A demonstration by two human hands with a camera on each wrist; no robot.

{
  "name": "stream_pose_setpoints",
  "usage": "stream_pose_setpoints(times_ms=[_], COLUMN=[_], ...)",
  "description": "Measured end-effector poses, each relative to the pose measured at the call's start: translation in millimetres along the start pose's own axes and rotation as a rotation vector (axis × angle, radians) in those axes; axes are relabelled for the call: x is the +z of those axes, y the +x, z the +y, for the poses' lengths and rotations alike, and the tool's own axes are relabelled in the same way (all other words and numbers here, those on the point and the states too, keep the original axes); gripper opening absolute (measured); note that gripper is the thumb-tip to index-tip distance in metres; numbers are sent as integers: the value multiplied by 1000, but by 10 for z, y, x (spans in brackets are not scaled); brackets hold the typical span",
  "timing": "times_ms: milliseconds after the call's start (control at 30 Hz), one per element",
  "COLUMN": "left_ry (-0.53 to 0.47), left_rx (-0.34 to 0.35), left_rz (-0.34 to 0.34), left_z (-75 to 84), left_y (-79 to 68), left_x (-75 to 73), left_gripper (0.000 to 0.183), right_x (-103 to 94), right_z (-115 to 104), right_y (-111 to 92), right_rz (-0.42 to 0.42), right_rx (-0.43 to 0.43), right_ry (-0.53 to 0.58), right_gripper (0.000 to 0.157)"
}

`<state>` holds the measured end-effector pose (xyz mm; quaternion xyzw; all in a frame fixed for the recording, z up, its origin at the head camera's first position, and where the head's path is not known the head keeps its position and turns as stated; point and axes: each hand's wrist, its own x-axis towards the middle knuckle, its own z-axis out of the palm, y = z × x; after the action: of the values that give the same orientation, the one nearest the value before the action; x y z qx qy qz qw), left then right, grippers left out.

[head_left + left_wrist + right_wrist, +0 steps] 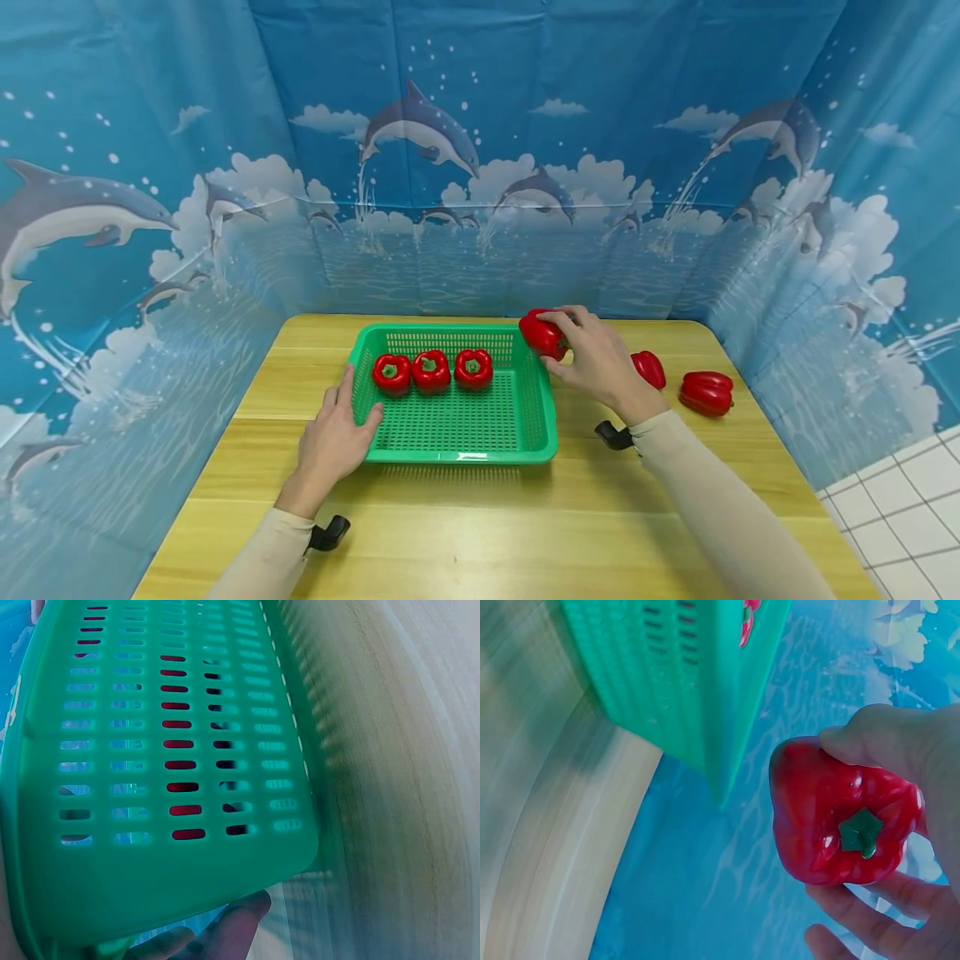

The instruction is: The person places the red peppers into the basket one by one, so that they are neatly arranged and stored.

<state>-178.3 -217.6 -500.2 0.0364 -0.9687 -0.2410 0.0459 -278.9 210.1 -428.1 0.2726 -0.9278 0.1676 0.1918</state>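
Observation:
My right hand (pixel 596 354) grips a red bell pepper (pixel 543 332) over the back right corner of the green basket (pixel 457 457). In the right wrist view the held pepper (pixel 817 810) shows its green stem, with the thumb on one side and fingers on the other. Three red bell peppers (pixel 431 372) stand in a row along the basket's back, stems up. My left hand (pixel 335 437) rests at the basket's left rim, thumb over the edge. The left wrist view shows the slotted basket wall (pixel 172 877) and fingertips (pixel 240 922) beside it.
To the right of the basket, two more red bell peppers lie on the wooden table (pixel 465 533): one pepper (pixel 649 369) partly behind my right hand, another pepper (pixel 707 393) near the right edge. A blue dolphin-print curtain (pixel 480 258) hangs around the table's back and sides.

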Motion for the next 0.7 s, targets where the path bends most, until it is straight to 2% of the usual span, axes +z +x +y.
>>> stream_pose_setpoints(times_ms=[233, 700], left_ry=[-1, -10], left_rx=[0, -1], left_rz=[-5, -3], left_z=[-5, -11], left_y=[-5, 1], left_x=[2, 12], left_gripper=[94, 94], right_x=[30, 114], right_z=[-150, -466], right_y=[37, 141], right_rz=[-15, -64], right_rx=[-23, -102], right_ry=[27, 14], right_gripper=[72, 77])
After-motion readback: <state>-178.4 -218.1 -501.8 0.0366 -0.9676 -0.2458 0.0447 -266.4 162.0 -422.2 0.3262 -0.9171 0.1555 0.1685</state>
